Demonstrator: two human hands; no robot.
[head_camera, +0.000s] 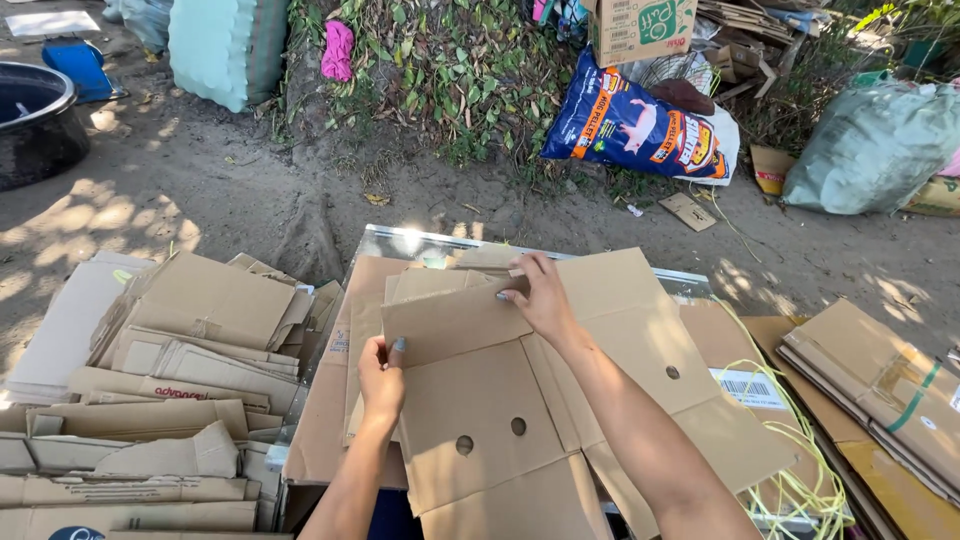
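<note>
Centre of the frame, a flattened cardboard box (500, 400) lies across a stack of more flattened board on a shiny-edged surface (420, 240). The left hand (382, 375) pinches the sheet's left edge just below a flap, thumb on top, fingers tucked under: clenched on the board. The right hand (540, 295) presses down near the top edge, fingers curled over a flap fold, gripping the same box there.

It looks like light stuff, this board: stiff along the panels, floppy at the creases, so the flaps will swing if it's lifted by one corner. The punched round holes in the middle panel weaken it a little there. Best hold, I'd say, is at opposite edges, as both hands have it now, near folds where the sheet is double.

Lower left of the frame, a heap of flattened cartons (160, 400) sits on the ground. Lower right, yellow cord (790, 480) trails over the stack's edge, beside another cardboard pile (880, 390). Upper middle, a blue feed sack (640, 125) leans by leaf litter.
</note>
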